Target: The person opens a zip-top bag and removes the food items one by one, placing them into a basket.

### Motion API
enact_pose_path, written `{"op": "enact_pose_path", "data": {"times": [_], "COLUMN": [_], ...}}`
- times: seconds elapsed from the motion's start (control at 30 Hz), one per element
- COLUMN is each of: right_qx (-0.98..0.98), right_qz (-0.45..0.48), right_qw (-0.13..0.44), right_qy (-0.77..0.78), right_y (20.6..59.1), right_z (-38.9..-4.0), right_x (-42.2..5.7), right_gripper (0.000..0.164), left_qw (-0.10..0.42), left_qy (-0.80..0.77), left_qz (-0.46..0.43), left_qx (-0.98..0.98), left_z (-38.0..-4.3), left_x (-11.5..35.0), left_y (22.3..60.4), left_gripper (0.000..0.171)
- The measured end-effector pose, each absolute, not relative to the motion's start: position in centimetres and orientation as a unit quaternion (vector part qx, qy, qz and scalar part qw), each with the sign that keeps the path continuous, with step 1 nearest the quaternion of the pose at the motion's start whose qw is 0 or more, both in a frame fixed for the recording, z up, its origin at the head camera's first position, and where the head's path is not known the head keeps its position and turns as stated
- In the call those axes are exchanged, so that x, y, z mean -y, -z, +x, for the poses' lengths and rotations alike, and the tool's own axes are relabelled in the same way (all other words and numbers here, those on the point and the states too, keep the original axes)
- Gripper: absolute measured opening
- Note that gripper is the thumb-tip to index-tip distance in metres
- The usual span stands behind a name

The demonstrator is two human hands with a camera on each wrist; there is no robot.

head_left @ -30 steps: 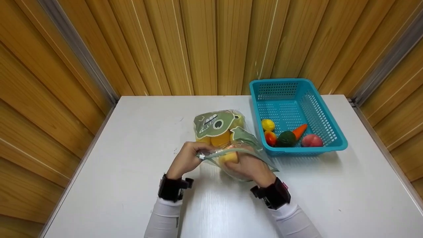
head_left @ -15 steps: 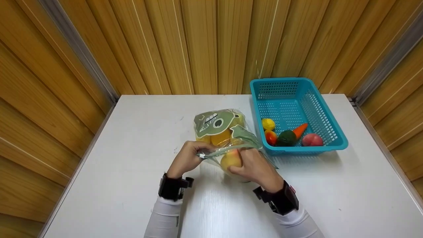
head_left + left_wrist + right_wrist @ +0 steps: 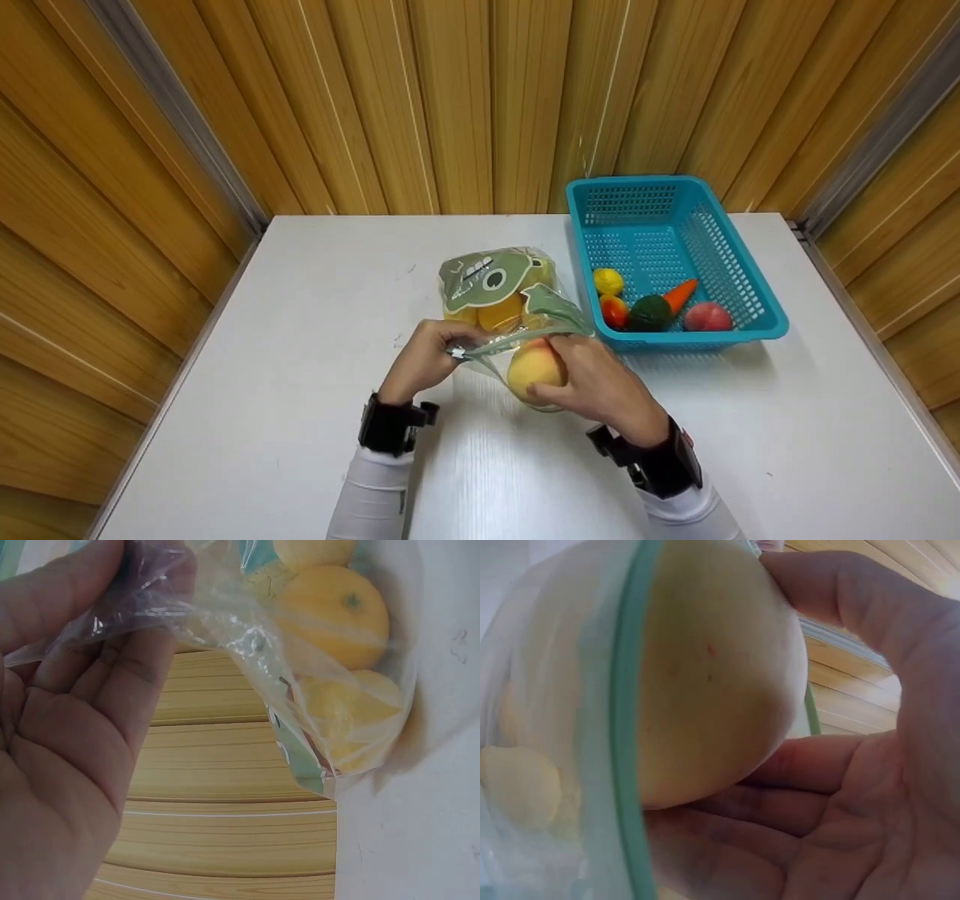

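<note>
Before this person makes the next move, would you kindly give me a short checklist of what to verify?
1. Right hand grips the peach: ok.
2. Left hand holds the bag near its opening: ok.
3. Left hand's hold is firm: cannot tell; tightness does not show.
4. Peach fully clear of the bag: not ok, the green strip crosses it in the right wrist view.
5. Basket upright: ok, right of the bag.

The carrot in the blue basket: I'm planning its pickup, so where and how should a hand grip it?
Probably pinch the carrot across its slim, exposed far half, coming from above through the open top of the blue basket; the dark green item crowds its near end.
</note>
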State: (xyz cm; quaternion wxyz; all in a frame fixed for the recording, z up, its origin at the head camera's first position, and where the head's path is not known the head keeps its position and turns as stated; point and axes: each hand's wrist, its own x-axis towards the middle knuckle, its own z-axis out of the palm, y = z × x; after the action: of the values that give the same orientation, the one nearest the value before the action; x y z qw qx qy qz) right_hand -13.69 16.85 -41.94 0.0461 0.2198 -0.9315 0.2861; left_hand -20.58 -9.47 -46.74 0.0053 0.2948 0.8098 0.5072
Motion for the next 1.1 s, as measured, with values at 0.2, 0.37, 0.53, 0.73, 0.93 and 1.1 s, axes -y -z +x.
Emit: {"op": "enact_pose_path", "data": {"times": [0.2, 0.37, 0.53, 0.73, 0.93, 1.1], "right_qx": [0.928, 0.921, 0.911, 0.898, 0.882, 0.862], "right_qz": [0.222, 0.225, 0.227, 0.234, 0.247, 0.231], "right_qw": [0.044, 0.043, 0.044, 0.055, 0.086, 0.125], "right_qy": [-0.295, -0.316, -0.341, -0.369, -0.392, -0.434], "right_y": [41.3, 40.6, 40.2, 39.9, 39.5, 39.5], "right_z": [-13.3, -13.1, -13.1, -13.0, -12.8, -12.7], "right_x": [-17.9, -18.8, -19.9, -21.2, -22.8, -24.3], "right_gripper": [0.054, 0.059, 0.06, 0.062, 0.061, 0.064], "left_qw": [0.004, 0.005, 0.007, 0.001, -0.003, -0.003], "left_qy": [-0.503, -0.503, -0.502, -0.497, -0.495, -0.497], "left_qz": [0.295, 0.294, 0.29, 0.293, 0.295, 0.295], "left_qx": [-0.812, -0.813, -0.814, -0.817, -0.817, -0.816], "left_z": [-20.6, -20.6, -20.5, -20.6, -20.6, -20.6], "left_x": [9.4, 9.5, 9.5, 9.6, 9.6, 9.6], "left_y": [46.7, 46.6, 46.6, 46.6, 46.6, 46.6], "left_gripper": [0.032, 0.032, 0.026, 0.024, 0.025, 0.024]}}
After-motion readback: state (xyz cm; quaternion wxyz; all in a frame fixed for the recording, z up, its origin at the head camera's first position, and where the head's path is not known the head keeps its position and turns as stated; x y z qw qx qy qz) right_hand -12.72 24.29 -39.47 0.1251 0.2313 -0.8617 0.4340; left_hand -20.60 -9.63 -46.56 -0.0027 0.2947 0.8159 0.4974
